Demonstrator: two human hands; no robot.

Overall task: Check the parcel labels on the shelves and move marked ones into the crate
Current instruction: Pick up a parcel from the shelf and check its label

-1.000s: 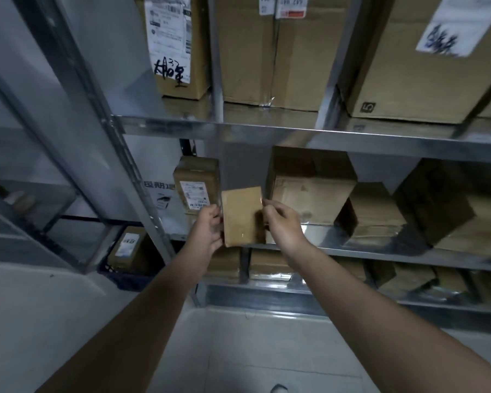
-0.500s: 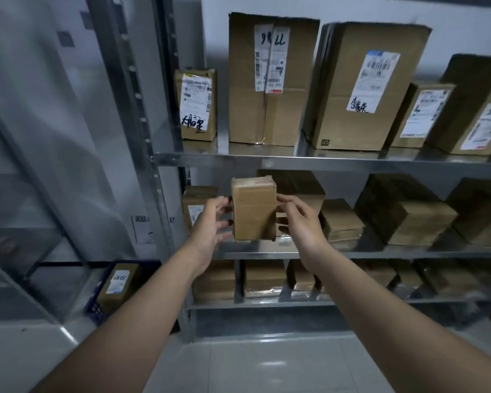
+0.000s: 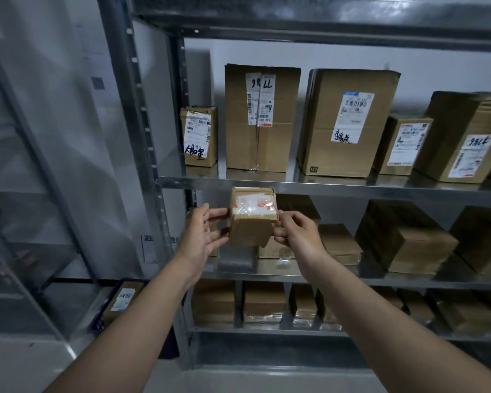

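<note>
I hold a small brown cardboard parcel [image 3: 253,219] in the air in front of the metal shelf unit [image 3: 323,185], just below its second shelf edge. Its top face carries a white and red label under shiny tape, tipped toward me. My left hand [image 3: 203,236] touches its left side with spread fingers. My right hand [image 3: 296,232] pinches its right edge. A dark blue crate [image 3: 102,316] stands on the floor at the lower left, with a labelled parcel [image 3: 122,300] in it.
Labelled cardboard boxes stand on the upper shelf, among them a tall box [image 3: 260,117] and a wide box [image 3: 349,123] with handwriting. Unlabelled-looking brown parcels [image 3: 403,242] fill the two lower shelves. A grey upright post [image 3: 142,131] stands left of the shelves.
The parcel has been tipped so its labelled face now shows toward me. The view has lifted, bringing the upper shelf boxes fully into sight.
</note>
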